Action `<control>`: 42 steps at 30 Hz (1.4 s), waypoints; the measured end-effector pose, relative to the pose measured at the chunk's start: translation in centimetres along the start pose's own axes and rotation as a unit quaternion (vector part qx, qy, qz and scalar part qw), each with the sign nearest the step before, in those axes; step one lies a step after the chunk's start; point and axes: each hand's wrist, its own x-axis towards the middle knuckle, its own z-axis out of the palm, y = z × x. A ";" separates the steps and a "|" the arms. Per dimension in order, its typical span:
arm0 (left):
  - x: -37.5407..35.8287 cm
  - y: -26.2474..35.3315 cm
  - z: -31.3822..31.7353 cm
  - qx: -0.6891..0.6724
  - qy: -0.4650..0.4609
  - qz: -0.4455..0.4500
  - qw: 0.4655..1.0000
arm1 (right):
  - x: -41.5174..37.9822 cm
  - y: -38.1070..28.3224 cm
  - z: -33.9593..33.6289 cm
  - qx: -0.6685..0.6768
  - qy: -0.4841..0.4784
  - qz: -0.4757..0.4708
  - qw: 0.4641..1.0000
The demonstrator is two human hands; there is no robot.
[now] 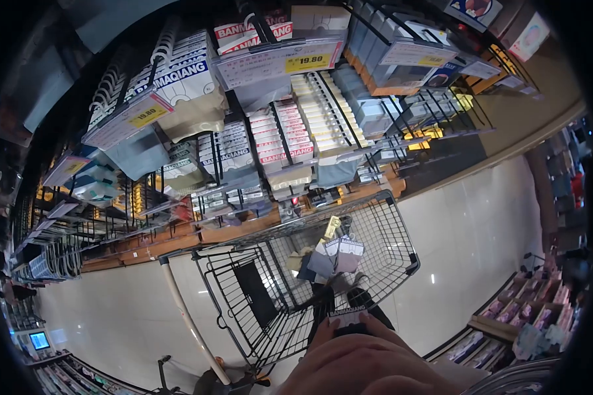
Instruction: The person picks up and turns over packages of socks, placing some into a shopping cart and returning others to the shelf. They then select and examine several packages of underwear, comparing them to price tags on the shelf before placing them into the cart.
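Observation:
Close to my body I hold a dark packaged garment (348,316) with a white BANMAQIANG card header. My left hand (321,334) grips its left side and my right hand (377,327) its right side; the fingers are partly hidden. Just beyond stands a wire shopping cart (244,309). Several similar packs lie in it, among them a grey pack (321,264), a pinkish pack (350,262) and a yellow card (333,227).
A rack ahead carries hanging BANMAQIANG packs (280,141) on hooks, with a 19.80 price tag (310,60). The cart's pale handle bar (191,322) extends at the left. Shelf bins (524,306) stand at the right, and pale floor tiles (461,230) lie between.

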 end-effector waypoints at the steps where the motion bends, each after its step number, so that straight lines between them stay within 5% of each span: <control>1: 0.2 -0.3 -0.2 -0.007 -0.004 0.006 1.000 | -1.3 -1.0 1.4 -0.030 0.035 0.002 0.999; 10: -1.0 6.1 0.8 0.097 0.023 0.012 0.995 | 4.5 2.6 -4.2 0.051 -0.068 -0.010 0.996; 28: -0.4 2.9 1.4 0.029 0.030 0.015 0.999 | 2.8 1.3 -3.2 0.007 -0.074 -0.024 0.997; 32: 1.2 0.7 1.9 0.018 0.030 0.011 0.999 | -2.6 -2.7 1.9 -0.093 0.029 0.001 0.995; 42: 2.8 -2.4 3.3 -0.006 0.050 0.028 0.998 | 2.9 0.3 -4.6 0.019 -0.047 0.045 0.998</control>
